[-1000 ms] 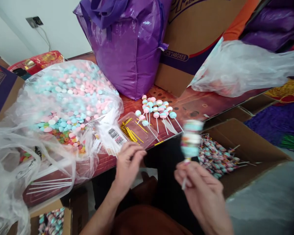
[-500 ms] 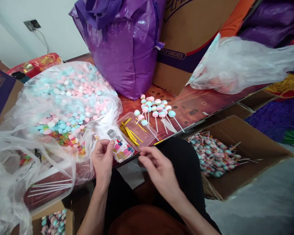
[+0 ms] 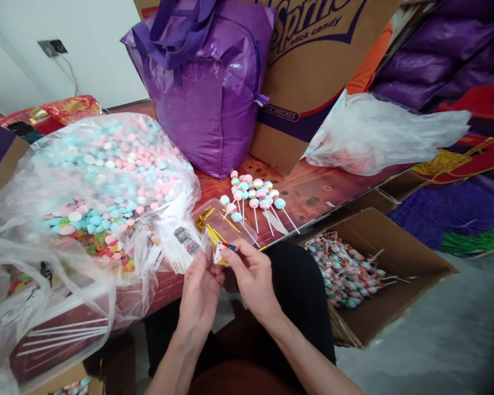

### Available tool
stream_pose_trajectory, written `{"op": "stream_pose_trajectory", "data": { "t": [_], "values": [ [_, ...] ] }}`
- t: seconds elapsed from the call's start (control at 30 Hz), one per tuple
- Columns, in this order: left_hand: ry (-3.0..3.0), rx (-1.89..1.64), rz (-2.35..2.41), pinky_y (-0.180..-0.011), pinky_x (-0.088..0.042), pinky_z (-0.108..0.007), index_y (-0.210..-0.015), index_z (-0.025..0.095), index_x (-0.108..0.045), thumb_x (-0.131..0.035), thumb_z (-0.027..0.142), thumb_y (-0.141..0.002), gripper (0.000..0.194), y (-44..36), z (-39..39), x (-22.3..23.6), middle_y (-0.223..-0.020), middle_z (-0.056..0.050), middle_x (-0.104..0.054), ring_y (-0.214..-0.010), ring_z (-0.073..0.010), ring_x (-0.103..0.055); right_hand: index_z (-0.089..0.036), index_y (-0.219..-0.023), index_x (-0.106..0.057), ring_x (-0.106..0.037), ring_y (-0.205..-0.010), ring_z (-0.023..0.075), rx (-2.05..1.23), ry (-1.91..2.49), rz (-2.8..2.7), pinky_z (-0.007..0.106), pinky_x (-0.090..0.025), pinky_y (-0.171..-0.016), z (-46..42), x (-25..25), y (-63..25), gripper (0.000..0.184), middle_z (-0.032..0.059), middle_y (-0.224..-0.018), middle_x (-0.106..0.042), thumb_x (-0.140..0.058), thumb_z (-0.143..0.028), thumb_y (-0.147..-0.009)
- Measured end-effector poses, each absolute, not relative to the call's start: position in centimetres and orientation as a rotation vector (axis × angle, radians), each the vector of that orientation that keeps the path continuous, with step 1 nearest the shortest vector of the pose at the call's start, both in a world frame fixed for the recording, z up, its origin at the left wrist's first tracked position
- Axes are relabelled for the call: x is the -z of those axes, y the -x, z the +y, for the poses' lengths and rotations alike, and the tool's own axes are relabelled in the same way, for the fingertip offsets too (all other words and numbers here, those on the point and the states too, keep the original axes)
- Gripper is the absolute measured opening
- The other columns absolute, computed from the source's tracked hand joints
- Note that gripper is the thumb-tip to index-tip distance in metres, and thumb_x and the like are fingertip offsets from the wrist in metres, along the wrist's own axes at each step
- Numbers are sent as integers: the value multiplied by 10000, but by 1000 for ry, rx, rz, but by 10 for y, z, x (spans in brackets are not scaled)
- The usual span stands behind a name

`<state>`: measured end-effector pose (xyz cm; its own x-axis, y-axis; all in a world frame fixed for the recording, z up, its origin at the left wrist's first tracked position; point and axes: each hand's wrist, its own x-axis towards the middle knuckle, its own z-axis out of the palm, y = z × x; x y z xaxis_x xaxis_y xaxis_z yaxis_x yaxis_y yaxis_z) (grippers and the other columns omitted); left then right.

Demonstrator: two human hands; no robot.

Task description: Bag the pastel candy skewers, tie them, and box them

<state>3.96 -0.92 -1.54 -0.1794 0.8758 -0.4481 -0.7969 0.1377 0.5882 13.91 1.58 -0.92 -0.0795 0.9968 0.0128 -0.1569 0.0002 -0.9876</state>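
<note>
Presently, two hands, close together at the desk point(image 3: 168, 288) edge. Right hand point(image 3: 255, 280): narrow, thumb and fingers pinched on a small printed packet point(image 3: 221, 254), part clear, part white with red, blue and yellow marks. Left hand point(image 3: 201, 293): narrow, fingers curled in, thumb and fingertips closed at the packet's left side. The packet was held between the two, at the near edge of a clear plastic tray point(image 3: 249, 233).

Tray: contained gold twist ties point(image 3: 217, 235), loosely bunched. Left of it: one stack of white packets point(image 3: 177, 233), bearing black print, with the ends of thin sticks showing beside it.

Beyond the tray, to the right: a cluster of candy skewers point(image 3: 253, 193), pink and blue tops on white sticks, which lay on the desk.

Left side: one large clear bag point(image 3: 119, 156), filled with pink, blue and white candies; coloured ring candies point(image 3: 101, 247) showed at its near side. Nearer still: several long white sticks point(image 3: 66, 336), seen through clear plastic.

Rear: one purple bag point(image 3: 206, 104), upright, handles on top; one printed carton point(image 3: 313, 60), marked "stick candy"; one whitish plastic bag point(image 3: 379, 131).

Below the desk, right: one open cardboard box point(image 3: 411, 258), which held many candy sticks point(image 3: 346, 269).
</note>
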Motion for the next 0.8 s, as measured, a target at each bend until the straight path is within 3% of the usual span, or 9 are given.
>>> {"op": "stream_pose_trajectory", "data": {
  "t": [0.13,0.27,0.43,0.57,0.67,0.8],
  "values": [
    [-94,-1607,914,-564,-462,-182,-760,157,-690,-921,208,-575,300,-33,4,11,-719,28,-635,-570,-52,-514,-182,-684,-516,-376,-598,100,-1230,1103,-1258,224,-345,-556,14,14,-141,305,-48,-632,-423,-565,-343,-939],
    [-105,-1664,990,-548,-458,-179,-725,151,-679,-913,261,-602,287,-41,4,8,-689,22,-636,-602,-75,-565,-190,-673,-463,-338,-591,98,-1132,1151,-1258,232,-317,-545,12,19,-137,353,-46,-632,-390,-489,-365,-978],
    [-94,-1764,1045,-526,-445,-170,-701,151,-644,-866,397,-678,332,-45,4,10,-643,44,-587,-542,-49,-488,-205,-611,-375,-308,-529,85,-1103,1166,-1254,232,-281,-491,15,22,-139,425,-57,-567,-340,-475,-383,-984],
    [-134,-1744,1051,-557,-460,-171,-760,156,-667,-902,301,-633,303,-35,9,9,-737,32,-645,-583,-49,-522,-203,-596,-364,-327,-522,84,-1016,1191,-1378,235,-284,-501,21,24,-150,441,-54,-558,-347,-483,-378,-983],
    [-106,-1763,1052,-552,-441,-156,-693,153,-626,-920,212,-591,316,-30,13,8,-670,57,-605,-545,-32,-490,-202,-587,-360,-344,-515,83,-982,1207,-1464,234,-289,-505,26,25,-154,454,-52,-549,-358,-481,-385,-983],
    [-39,-1850,1064,-523,-405,-152,-659,149,-578,-934,244,-563,381,-27,19,9,-614,80,-543,-509,-21,-434,-198,-560,-405,-386,-502,92,-943,1262,-1483,225,-317,-504,40,21,-160,484,-46,-519,-401,-452,-411,-992]
  ]
}}
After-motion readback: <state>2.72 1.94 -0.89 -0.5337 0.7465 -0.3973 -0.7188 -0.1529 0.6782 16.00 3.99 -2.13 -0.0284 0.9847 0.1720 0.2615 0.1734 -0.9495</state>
